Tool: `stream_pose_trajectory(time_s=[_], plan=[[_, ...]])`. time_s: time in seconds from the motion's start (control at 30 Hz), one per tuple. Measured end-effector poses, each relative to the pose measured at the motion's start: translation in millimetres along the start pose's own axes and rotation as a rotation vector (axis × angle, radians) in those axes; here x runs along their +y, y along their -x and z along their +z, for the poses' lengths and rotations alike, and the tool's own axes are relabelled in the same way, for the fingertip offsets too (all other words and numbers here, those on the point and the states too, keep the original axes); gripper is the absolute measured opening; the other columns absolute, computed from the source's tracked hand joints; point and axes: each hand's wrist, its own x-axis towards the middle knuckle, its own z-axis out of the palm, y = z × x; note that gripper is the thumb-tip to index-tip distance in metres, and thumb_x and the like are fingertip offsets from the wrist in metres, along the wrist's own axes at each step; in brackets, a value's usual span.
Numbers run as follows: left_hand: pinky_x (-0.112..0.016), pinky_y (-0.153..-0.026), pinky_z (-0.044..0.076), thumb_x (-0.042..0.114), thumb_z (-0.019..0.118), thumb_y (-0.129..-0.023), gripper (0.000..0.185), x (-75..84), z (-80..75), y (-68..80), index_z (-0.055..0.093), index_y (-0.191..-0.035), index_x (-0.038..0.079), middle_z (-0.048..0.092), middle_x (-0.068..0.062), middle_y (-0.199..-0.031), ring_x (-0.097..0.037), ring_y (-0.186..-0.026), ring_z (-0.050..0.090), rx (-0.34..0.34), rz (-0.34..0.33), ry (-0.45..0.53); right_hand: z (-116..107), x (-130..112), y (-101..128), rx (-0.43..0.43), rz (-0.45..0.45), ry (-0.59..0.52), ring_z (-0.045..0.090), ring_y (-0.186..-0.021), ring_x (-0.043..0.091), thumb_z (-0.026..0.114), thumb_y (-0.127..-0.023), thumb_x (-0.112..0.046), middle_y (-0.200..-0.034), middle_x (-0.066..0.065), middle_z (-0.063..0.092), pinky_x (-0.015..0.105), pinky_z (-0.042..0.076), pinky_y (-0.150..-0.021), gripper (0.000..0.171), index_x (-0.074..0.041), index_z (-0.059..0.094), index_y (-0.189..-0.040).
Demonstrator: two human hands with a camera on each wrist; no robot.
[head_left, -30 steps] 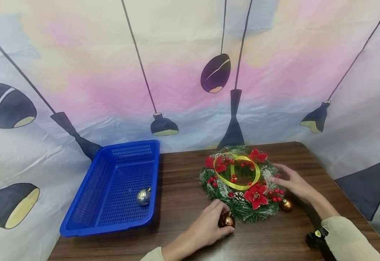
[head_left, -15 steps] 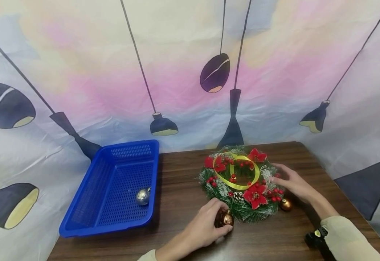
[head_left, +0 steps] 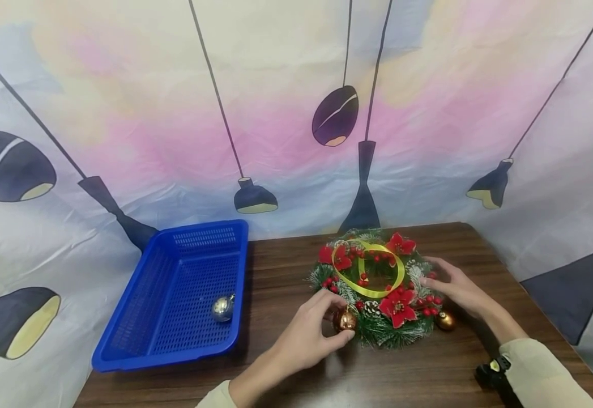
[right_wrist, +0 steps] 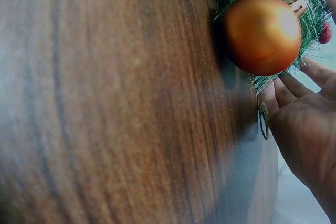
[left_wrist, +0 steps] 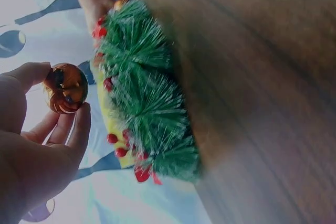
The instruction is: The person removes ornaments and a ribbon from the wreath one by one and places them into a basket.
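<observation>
Now | left fingers (left_wrist: 81, 128) pinch spherical copper bauble (head_left: 347, 321) | right fingers (head_left: 444, 266) spread against wreath (head_left: 389, 334) lying flat, face up

we see the bare left hand (left_wrist: 39, 153) cropped in the left wrist view, brown wood-grain tabletop (left_wrist: 257, 98) blurred there, ring-shaped green tinsel wreath (right_wrist: 314, 19) cropped in right wrist view

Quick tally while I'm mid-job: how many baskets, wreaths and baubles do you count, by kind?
Baskets: 1, the blue basket
Wreaths: 1, the wreath
Baubles: 3, the copper bauble in the left hand, the gold bauble beside the wreath, the silver bauble in the basket
Total: 5
</observation>
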Motion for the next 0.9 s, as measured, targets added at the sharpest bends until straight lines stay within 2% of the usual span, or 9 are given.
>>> stream_pose_trajectory(time_s=[0.27, 0.67, 0.9], plan=[[-0.029, -0.090, 0.060, 0.018, 0.086, -0.092, 0.043, 1.3, -26.5, -3.1, 0.064, -0.128, 0.008, 0.062, 0.004, -0.118, -0.011, -0.101, 0.065, 0.076, -0.033, 0.009, -1, 0, 0, 0.002, 0.008, 0.017, 0.029, -0.144, 0.063, 0.068, -0.105, -0.028, -0.164, 0.035, 0.027, 0.081, 0.034, -0.106, 0.075, 0.000, 0.030, -0.163], [-0.029, -0.090, 0.060, 0.018, 0.089, -0.089, 0.043, -9.5, -77.8, -10.9, 0.065, -0.124, 0.013, 0.063, 0.004, -0.118, -0.009, -0.104, 0.066, 0.240, -0.059, -0.087, -1, 3, 2, 0.020, 0.006, 0.022, 0.025, -0.146, 0.064, 0.068, -0.105, -0.030, -0.164, 0.036, 0.027, 0.084, 0.027, -0.106, 0.074, 0.000, 0.032, -0.162], [-0.034, -0.088, 0.062, 0.015, 0.089, -0.088, 0.041, -20.8, -103.0, -7.5, 0.065, -0.122, 0.009, 0.065, -0.001, -0.116, -0.013, -0.106, 0.069, 0.308, -0.097, -0.109, 0, 1, 1, 0.011, 0.007, 0.022, 0.029, -0.144, 0.063, 0.068, -0.105, -0.031, -0.163, 0.036, 0.027, 0.082, 0.033, -0.106, 0.075, 0.001, 0.031, -0.162]])
